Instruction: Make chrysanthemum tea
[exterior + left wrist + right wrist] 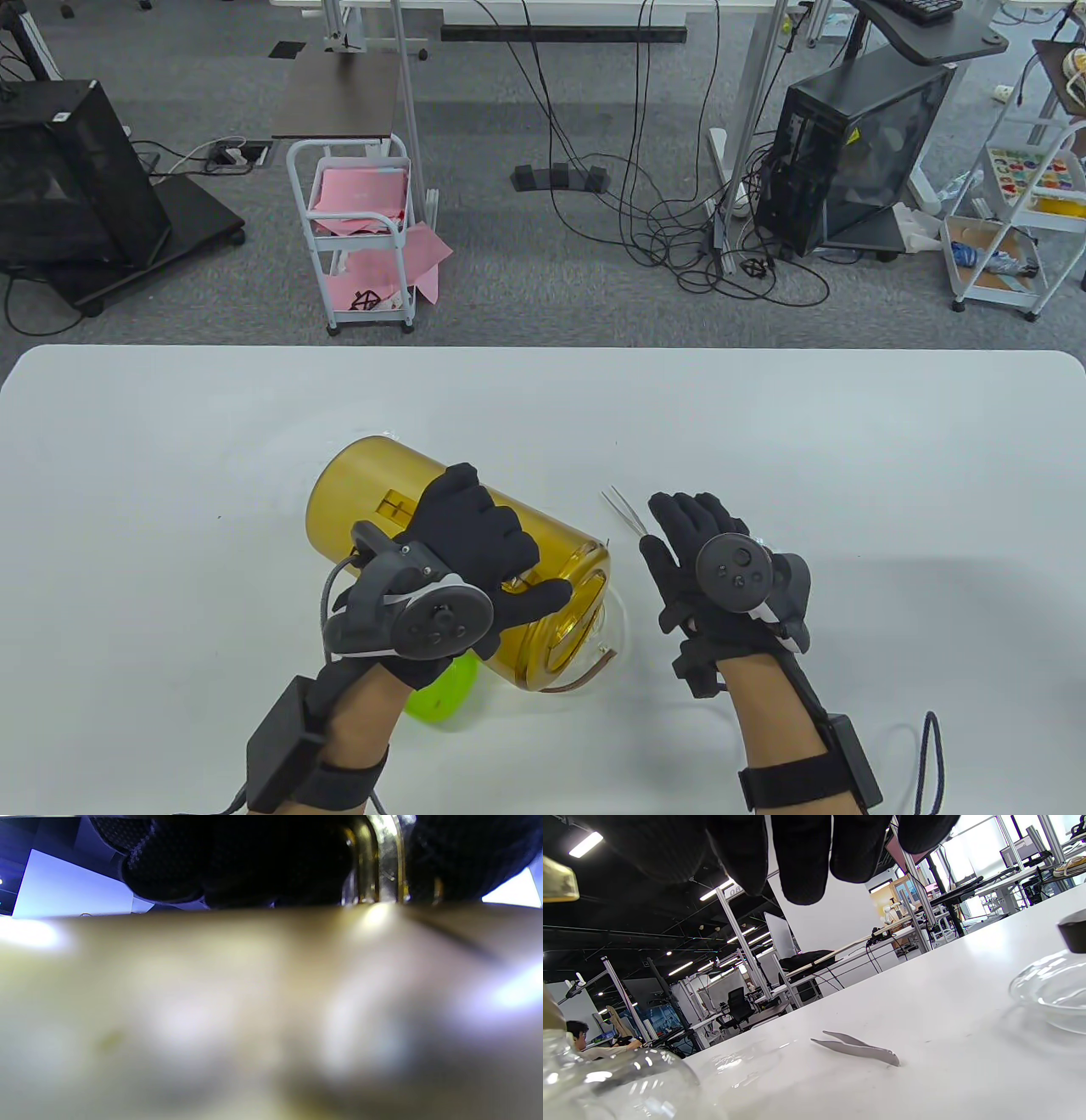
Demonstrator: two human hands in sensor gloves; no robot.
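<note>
Gripping tilted amber jar (373, 497), left-handed.

My left hand (475, 552) lies palm-down, fingers spread and curving over what it grips, thumb out to the right. My right hand (704, 569) hovers flat, fingers straight and forward, apparently holding nothing. Both forearms enter from below.

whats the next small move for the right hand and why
Probably lower the right hand and pinch the tweezers. They lie free on the table just beyond its open fingers, while the left hand holds the amber jar tipped on its side.
</note>
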